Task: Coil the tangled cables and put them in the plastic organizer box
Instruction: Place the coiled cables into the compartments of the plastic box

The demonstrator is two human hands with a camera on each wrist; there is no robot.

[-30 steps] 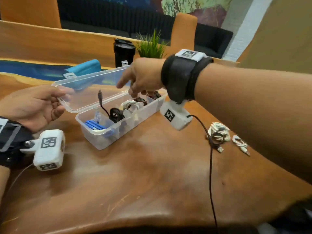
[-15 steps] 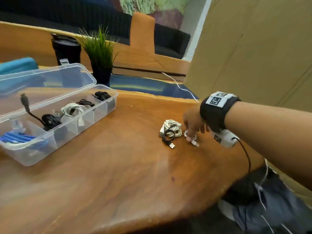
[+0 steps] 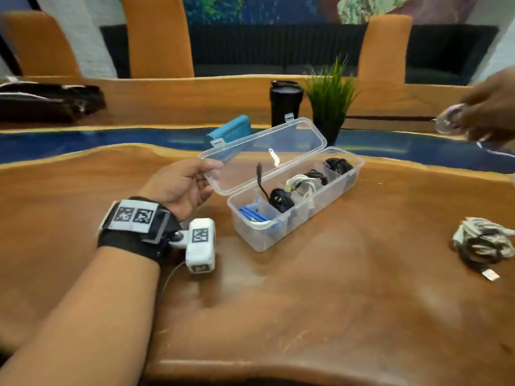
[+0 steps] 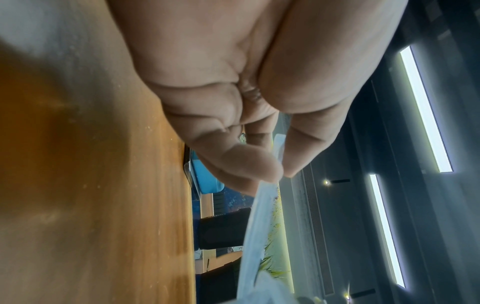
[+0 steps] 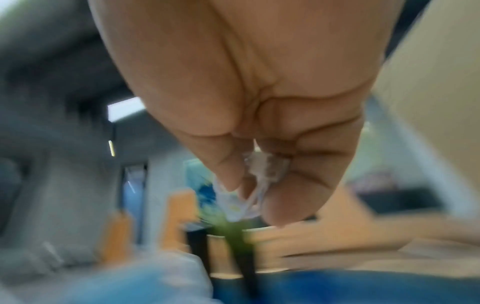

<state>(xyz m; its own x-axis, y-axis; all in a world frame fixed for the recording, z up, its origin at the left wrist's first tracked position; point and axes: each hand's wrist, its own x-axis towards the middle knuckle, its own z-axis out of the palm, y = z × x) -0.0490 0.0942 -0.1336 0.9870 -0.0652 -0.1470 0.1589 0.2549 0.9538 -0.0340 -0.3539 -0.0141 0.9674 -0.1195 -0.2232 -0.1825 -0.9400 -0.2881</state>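
Note:
The clear plastic organizer box stands open on the wooden table, its compartments holding blue, black and white coiled cables. My left hand pinches the corner of the raised lid; in the left wrist view the thumb and fingers clamp the lid edge. My right hand is in the air at the far right, above table level, pinching a small white coiled cable; the right wrist view shows the white cable between thumb and fingers. A tangled bundle of white and black cables lies on the table at the right.
Behind the box stand a black tumbler, a small green potted plant and a teal case. A blue resin strip crosses the table. Dark bags lie at far left. Orange chair backs stand behind.
My right hand went from the box to the cables at the right, picked up the small white coil and now carries it in the air. The camera view has swung back to the box.

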